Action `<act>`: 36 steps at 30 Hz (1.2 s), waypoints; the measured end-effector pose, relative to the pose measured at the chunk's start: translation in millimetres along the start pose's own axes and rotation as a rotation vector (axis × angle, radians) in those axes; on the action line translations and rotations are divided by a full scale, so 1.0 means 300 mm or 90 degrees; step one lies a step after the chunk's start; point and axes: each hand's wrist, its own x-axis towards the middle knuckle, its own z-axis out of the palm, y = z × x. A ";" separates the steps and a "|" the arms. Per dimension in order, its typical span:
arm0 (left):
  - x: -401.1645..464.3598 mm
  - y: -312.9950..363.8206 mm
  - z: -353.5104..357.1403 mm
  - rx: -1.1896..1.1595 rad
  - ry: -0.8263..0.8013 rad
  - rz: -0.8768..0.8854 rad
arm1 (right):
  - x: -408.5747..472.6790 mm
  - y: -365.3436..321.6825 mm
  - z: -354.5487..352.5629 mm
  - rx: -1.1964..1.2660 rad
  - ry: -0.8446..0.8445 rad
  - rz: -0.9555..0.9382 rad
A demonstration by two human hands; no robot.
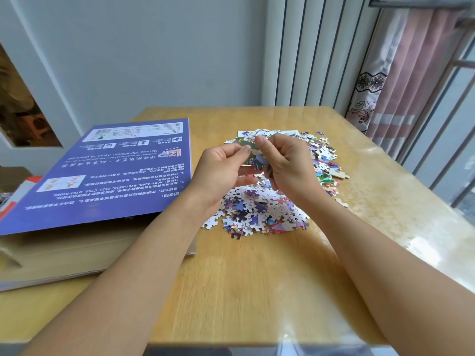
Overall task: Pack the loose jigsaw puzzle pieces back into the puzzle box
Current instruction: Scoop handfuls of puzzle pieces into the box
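Hands: we count two, both held up over the pile, close together.
Left hand (pixel 224 168): thumb and fingers pinch a clump of joined pieces (pixel 253 156).
Right hand (pixel 288 163): fingers curl tight on the same clump from the right.
Loose pieces (pixel 259 209): too many for us to count, one flat heap in the middle of the table, partly hidden behind the hands.
Puzzle box (pixel 64 250): one, plain brown cardboard, left of the heap; its left side is cut off.
Lid (pixel 102 173): one, purple, with small print, lying tilted on top of the box.
Table (pixel 244 286): one, yellow wood, shiny.
Curtain (pixel 401 73): one, pink, far right.
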 end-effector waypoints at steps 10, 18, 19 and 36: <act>0.003 0.002 -0.006 -0.007 0.082 0.028 | 0.000 -0.009 -0.030 0.064 -0.089 0.067; 0.002 0.003 -0.008 -0.015 0.097 0.058 | 0.008 -0.004 -0.044 0.144 -0.149 0.142; 0.002 0.002 -0.006 -0.008 0.101 0.069 | 0.010 -0.002 -0.044 0.146 -0.148 0.149; 0.003 -0.021 0.014 0.029 0.041 0.046 | 0.002 -0.024 0.000 -0.041 0.012 0.073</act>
